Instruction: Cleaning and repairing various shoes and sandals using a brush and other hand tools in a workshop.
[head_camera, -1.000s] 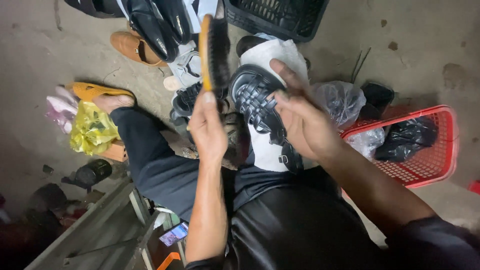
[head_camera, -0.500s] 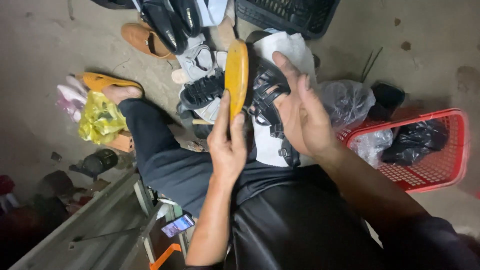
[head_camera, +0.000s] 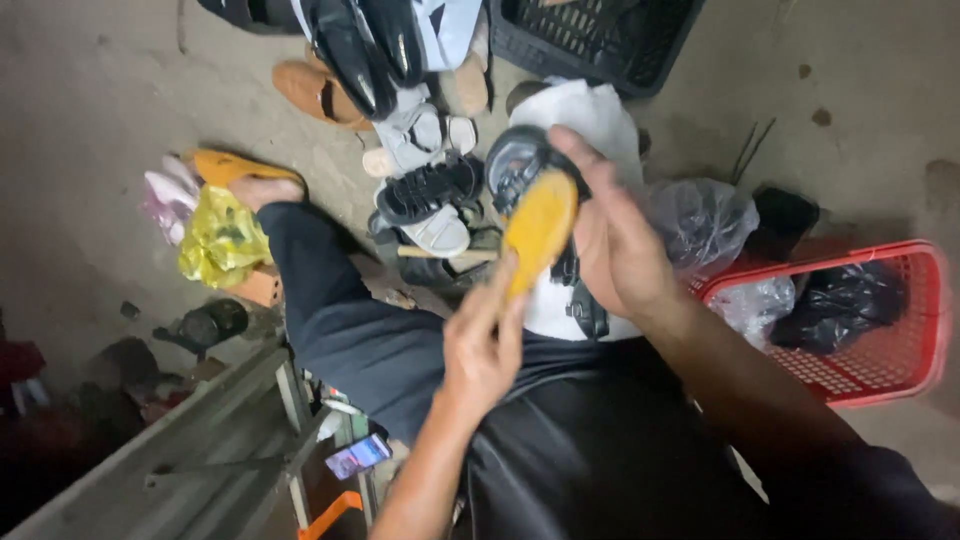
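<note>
A: What is held at the centre of the view?

B: A brush (head_camera: 540, 228) with a yellow wooden back is gripped by the left hand (head_camera: 482, 345). Its lower end is pinched between the thumb and fingers; its long axis is tilted up and to the right, away from the wrist. The bristles cannot be seen, since the back is turned to the camera.

A: And what is it set against?

B: A black and white shoe (head_camera: 560, 200) is held over the lap. The right hand (head_camera: 615, 240) is spread across the shoe's side, with the fingers curled over its upper edge. The brush's top end is laid against the shoe, just left of those fingers, so both hands are met at the shoe, the right one being the nearer to it.

A: What is found farther out?

B: A heap of sandals (head_camera: 425, 180) and other shoes is seen on the concrete floor (head_camera: 90, 110) beyond the knees. A red basket (head_camera: 900, 370) with dark bags in it is placed to the right, and a black crate (head_camera: 590, 35) at the top. A yellow bag (head_camera: 220, 240) is seen on the left, beside a foot, and a phone (head_camera: 358, 456) lower down.
</note>
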